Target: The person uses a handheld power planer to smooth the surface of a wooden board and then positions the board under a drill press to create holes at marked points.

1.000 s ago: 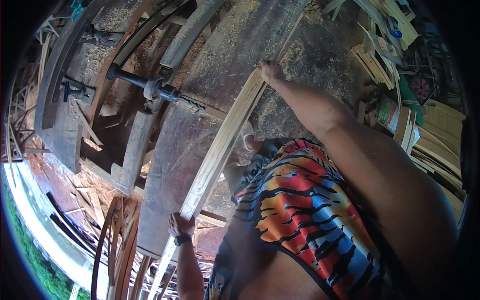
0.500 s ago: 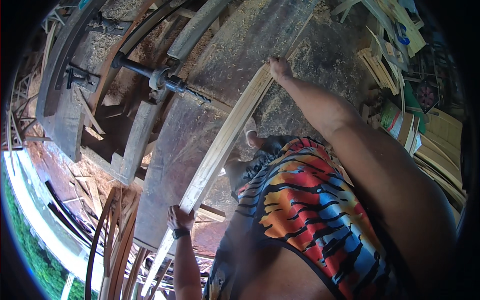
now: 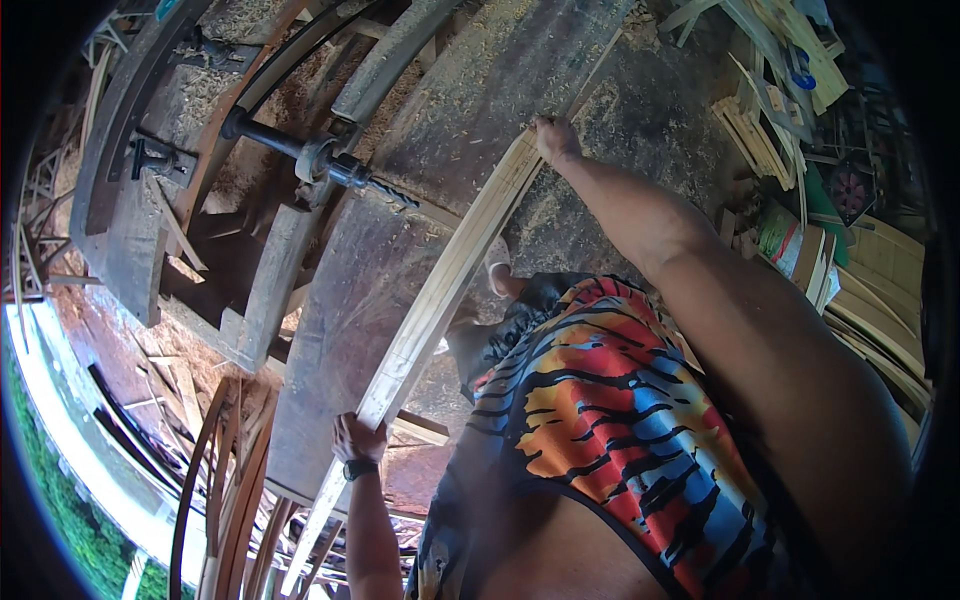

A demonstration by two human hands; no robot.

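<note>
A long pale wooden plank (image 3: 450, 265) slants across the workbench, from near my body at lower left to the upper middle. My left hand (image 3: 358, 437), with a dark watch at the wrist, is wrapped round its lower part. At the upper end my right hand (image 3: 556, 138) grips the plank's edge with curled fingers. Left of the plank a drill bit (image 3: 392, 192) juts out of a dark chuck (image 3: 345, 169) on a horizontal spindle, its tip pointing toward the plank but apart from it.
Sawdust lies over the dark bench top (image 3: 340, 290). Heavy timber frame pieces (image 3: 275, 270) surround the spindle at left. Offcuts and boards (image 3: 755, 140) are piled at the right, with more strips (image 3: 225, 470) standing at lower left. My foot (image 3: 498, 268) shows beneath the plank.
Almost nothing differs. The plank and both hands have shifted very slightly left, with both hands keeping their hold.
</note>
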